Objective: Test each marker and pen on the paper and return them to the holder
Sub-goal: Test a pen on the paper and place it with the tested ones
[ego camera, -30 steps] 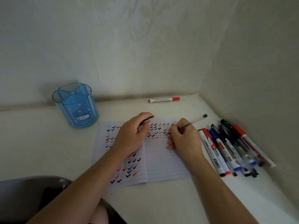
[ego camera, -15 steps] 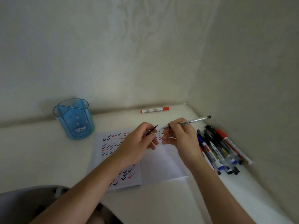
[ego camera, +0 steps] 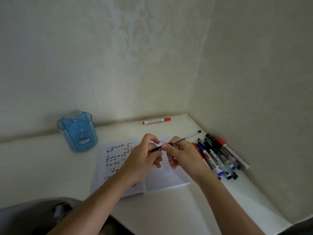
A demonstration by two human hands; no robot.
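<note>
Plainly, the return half of the job looks barely begun. At far left the blue holder (ego camera: 77,133) stands upright on the counter (ego camera: 33,167), and nothing sticks out of its compartments. Just right of it the paper (ego camera: 116,155) lies open. Its left page carries rows of black, red and blue ticks, so a good deal of testing seems done; the right page is nearly bare. Above the paper the left hand (ego camera: 144,158) has its grip pinched on a small dark cap (ego camera: 156,149), which meets the tip end of a clear pen (ego camera: 186,138). The right hand (ego camera: 183,155) has its grip clamped on that pen near the tip. Whether the cap is going on or coming off I cannot tell. Behind the hands a red marker (ego camera: 156,120) lies alone by the wall. At far right a pile of pens and markers (ego camera: 218,158) lies on the counter, all yet to reach the holder.
</note>
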